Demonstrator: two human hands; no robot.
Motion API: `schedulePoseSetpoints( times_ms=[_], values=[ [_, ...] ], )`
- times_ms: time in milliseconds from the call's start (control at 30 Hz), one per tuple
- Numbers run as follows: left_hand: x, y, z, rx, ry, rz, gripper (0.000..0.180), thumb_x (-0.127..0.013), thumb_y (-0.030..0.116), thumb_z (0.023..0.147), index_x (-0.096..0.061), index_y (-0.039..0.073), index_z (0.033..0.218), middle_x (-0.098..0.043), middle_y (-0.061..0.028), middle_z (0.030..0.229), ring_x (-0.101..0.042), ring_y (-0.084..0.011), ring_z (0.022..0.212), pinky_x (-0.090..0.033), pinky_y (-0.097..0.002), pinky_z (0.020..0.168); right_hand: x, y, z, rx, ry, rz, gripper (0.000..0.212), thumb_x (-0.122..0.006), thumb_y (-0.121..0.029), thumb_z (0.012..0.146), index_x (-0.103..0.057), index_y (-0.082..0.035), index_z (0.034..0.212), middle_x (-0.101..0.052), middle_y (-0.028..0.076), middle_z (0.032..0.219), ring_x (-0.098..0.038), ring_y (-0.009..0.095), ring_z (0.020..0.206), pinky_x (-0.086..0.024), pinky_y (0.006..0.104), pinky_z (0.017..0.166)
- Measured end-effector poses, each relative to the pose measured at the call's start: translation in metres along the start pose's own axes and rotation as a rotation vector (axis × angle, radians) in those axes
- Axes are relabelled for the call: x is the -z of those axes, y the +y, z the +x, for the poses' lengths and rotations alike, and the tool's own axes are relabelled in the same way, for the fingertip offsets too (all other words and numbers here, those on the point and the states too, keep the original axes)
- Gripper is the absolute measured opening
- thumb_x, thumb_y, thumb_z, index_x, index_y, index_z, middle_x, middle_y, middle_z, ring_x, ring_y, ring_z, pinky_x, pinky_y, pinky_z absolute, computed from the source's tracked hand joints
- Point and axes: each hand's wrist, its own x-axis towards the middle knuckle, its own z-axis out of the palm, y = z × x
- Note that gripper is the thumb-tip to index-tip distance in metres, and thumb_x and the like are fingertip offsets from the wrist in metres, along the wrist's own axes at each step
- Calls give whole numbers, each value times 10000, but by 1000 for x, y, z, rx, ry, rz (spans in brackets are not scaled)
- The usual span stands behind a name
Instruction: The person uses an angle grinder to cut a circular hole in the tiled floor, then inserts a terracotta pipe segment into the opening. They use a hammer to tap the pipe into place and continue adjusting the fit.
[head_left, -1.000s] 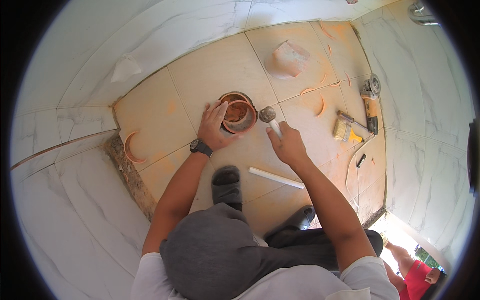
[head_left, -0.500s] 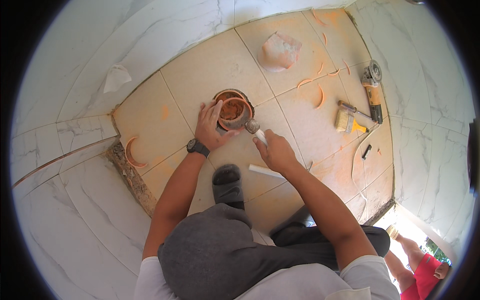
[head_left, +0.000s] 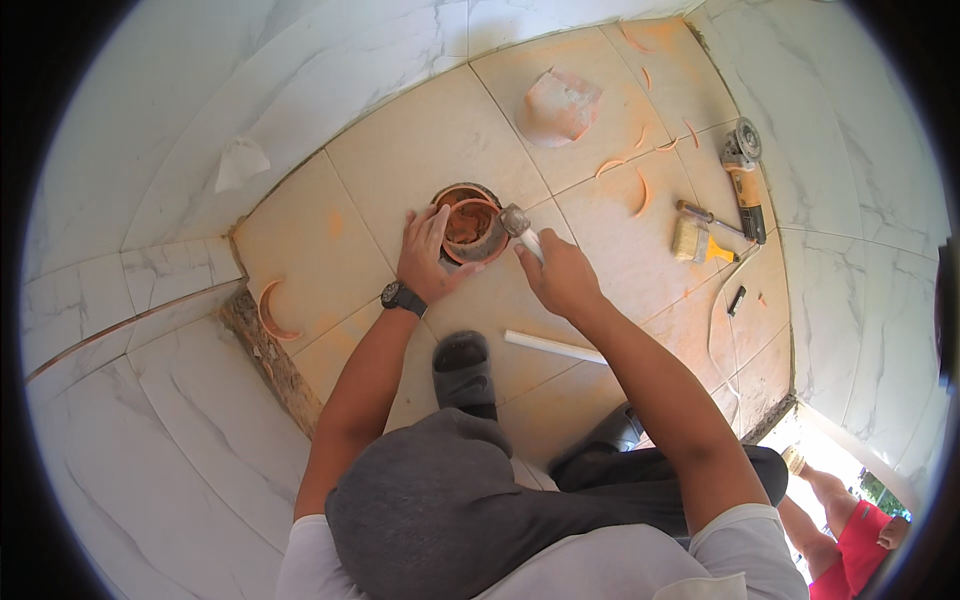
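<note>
A short orange pipe piece [head_left: 471,258] sits tilted in a round hole in the tiled floor, whose far edge shows a second orange rim. Brown dirt or debris lies inside it. My left hand [head_left: 428,262] grips its left side, fingers at the rim and thumb along the near edge. In my right hand [head_left: 560,275] is a small hammer [head_left: 516,221], held by its white handle. The hammer's dusty head is beside the right edge of the pipe piece, seemingly touching or very near it.
A broken pipe chunk [head_left: 563,107] and several curved orange slivers [head_left: 642,192] lie beyond. At right are an angle grinder [head_left: 745,185], a screwdriver [head_left: 708,218], a paintbrush [head_left: 695,243] and a cord [head_left: 712,335]. A white strip [head_left: 553,346] lies near my foot. Another person's legs [head_left: 815,525] show lower right.
The hammer head has moved up along the right side of the pipe piece, with my right hand following. My left hand keeps its place on the pipe. The whole view has shifted slightly.
</note>
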Motion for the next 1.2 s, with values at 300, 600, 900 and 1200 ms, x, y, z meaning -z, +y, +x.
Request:
schedulePoseSetpoints(
  times_ms=[300,600,900,1200],
  values=[
    [0,-1,-1,4,-1,-10,1062,-808,597,734,-393,-5,1505,-564,-244,1375,-455,-396,1365,-201,-584,1221,-8,0,-24,-94,-84,-7,394,-599,-372,992,-534,9,919,-652,279,750,-659,482,733,-518,558,667],
    [2,3,2,32,0,-24,1066,-844,552,712,-398,-4,1505,-561,-230,1395,-443,-390,1384,-209,-571,1219,-3,-13,14,-68,20,-45,444,-580,-395,1010,-549,46,970,-656,317,795,-657,502,777,-504,545,668],
    [4,3,1,74,-45,2,1063,-804,595,735,-383,-1,1509,-544,-207,1407,-403,-355,1414,-178,-541,1246,-2,-11,-3,-105,-28,-1,408,-594,-360,1002,-538,39,934,-658,321,791,-661,502,764,-514,548,671],
    [3,2,-1,107,-62,-40,1053,-780,610,761,-378,9,1527,-522,-229,1445,-382,-367,1440,-172,-540,1248,-21,-9,-38,-43,-96,-85,381,-598,-349,998,-528,19,930,-660,293,770,-662,491,755,-518,550,684]
  ],
)
